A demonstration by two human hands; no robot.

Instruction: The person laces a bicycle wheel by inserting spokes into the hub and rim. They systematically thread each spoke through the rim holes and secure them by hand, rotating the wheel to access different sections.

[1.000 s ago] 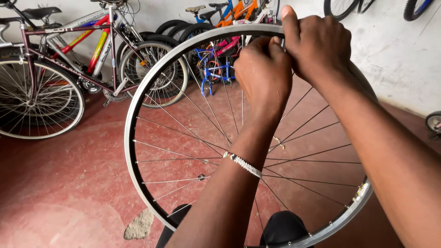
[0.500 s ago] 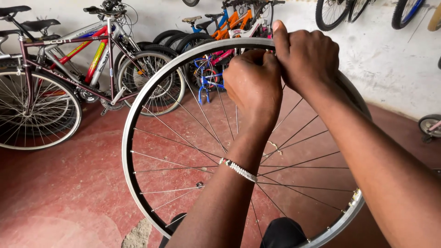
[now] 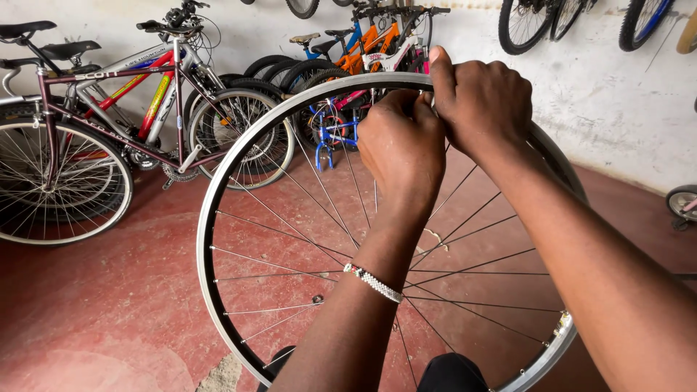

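My left hand (image 3: 403, 149) is bunched at the top of the wheel rim (image 3: 218, 196), its fingers curled in tight toward the metal; from here I only see the back of the hand, so I cannot tell whether the fingertips pinch a spoke end or something smaller. My right hand (image 3: 483, 101) sits just beside it, touching it, with the thumb raised straight over the rim's upper edge and the other fingers folded down around the rim, gripping it. A beaded white bracelet (image 3: 373, 282) circles my left wrist.

The rim stands upright in front of me, bare silver with no tyre, its top under both hands and its lower edge dropping out of the bottom of the view. Thin spokes (image 3: 279, 218) run from the rim inward; several on the left side end loose, and the middle of the wheel is hidden behind my left forearm. Something dark (image 3: 450, 372) shows at the bottom edge, just behind the lower spokes.

Under it all lies a red floor (image 3: 109, 312), worn pale near its bottom left corner. Along the far edge of the floor, bicycles (image 3: 123, 94) lean in a row against a white wall (image 3: 624, 94), the nearest one maroon and silver at the left. More wheels (image 3: 523, 25) hang on the wall at the top right.
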